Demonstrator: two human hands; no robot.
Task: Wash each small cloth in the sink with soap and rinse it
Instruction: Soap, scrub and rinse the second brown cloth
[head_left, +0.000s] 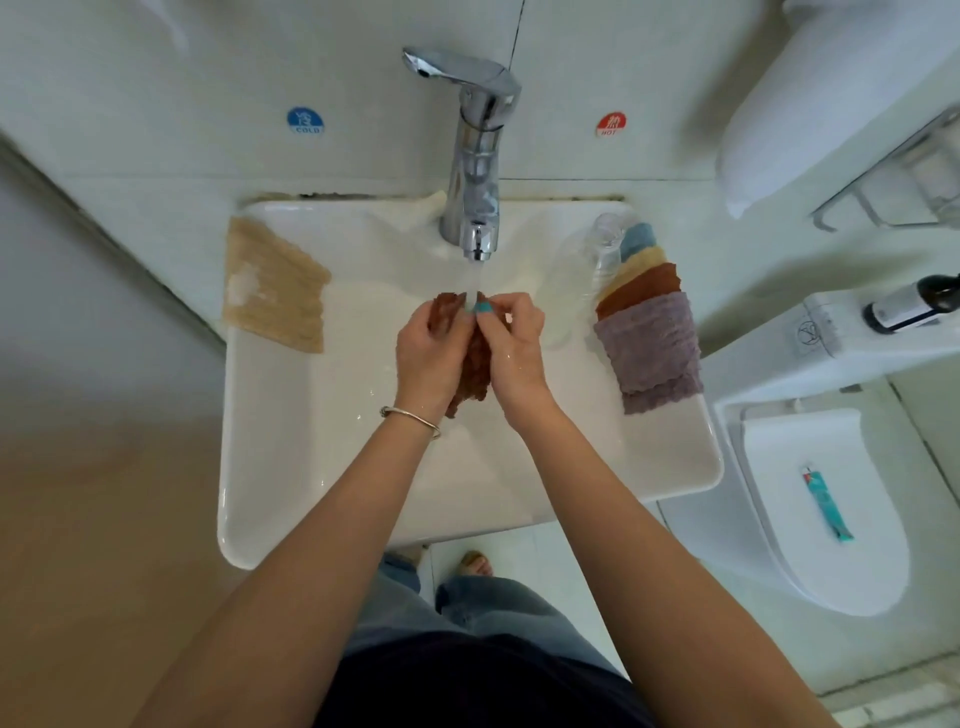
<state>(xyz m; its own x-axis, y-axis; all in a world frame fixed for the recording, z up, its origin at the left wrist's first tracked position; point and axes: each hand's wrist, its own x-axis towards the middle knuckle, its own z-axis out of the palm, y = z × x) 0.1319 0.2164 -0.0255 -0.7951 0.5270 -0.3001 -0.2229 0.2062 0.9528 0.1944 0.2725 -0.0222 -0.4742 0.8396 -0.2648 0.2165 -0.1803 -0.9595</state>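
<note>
Two hands meet over the white sink (270, 467), under water running from the chrome tap (475, 171). A reddish-brown cloth (475, 364), nubbly and bunched, hangs between the palms. The left hand (428, 358) and right hand (514, 348) both pinch its top edge, fingers curled, wrists angled inward. A ribbed beige cloth (275, 293) drapes the left rim; folded cloths (649, 332) overlap on the right.

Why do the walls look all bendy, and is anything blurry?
In the head view, the wide-angle lens curves the edges, so the white ceramic sink looks skewed; soft even light, few shadows; glare on the shiny chrome tap; the running water is smeared; both hands stay fairly sharp.
</note>
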